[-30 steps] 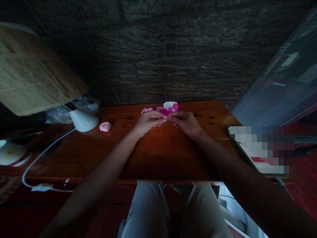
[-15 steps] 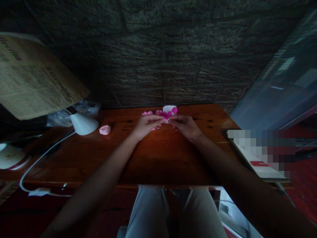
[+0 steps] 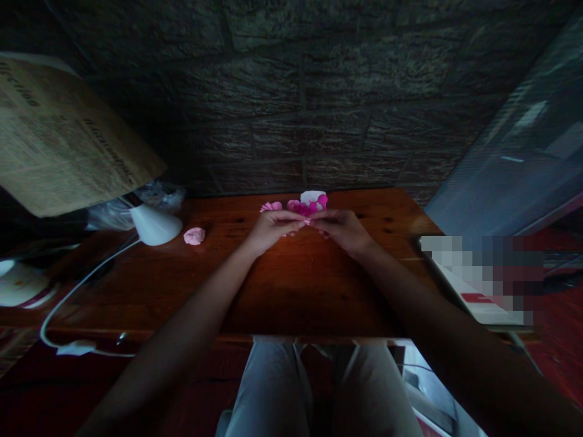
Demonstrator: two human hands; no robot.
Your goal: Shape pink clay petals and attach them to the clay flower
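Note:
Over the far middle of the wooden table, my left hand (image 3: 272, 230) and my right hand (image 3: 345, 229) meet at the fingertips. Both pinch one small pink piece (image 3: 308, 222), soft-looking, too small to name surely. Just beyond the fingers lie bright magenta pieces (image 3: 322, 199) on a white scrap (image 3: 311, 195). A pink flower-like shape (image 3: 272, 207) sits behind my left hand, and another pink rosette (image 3: 294, 205) lies beside it. Well to the left rests a pale pink crumpled lump (image 3: 194, 236), touched by neither hand.
A lamp with a white base (image 3: 157, 226) and newsprint-patterned shade (image 3: 73, 136) stands at the left, its white cable (image 3: 86, 281) trailing over the front edge. A white cup-like vessel (image 3: 20, 285) is farther left. On the right lies a flat, partly blurred item (image 3: 496, 317). A stone wall (image 3: 291, 91) rises behind.
My hands stay together, with the fingertips shifted slightly around the small pink piece. The view has moved a little; the things on the table keep their places.

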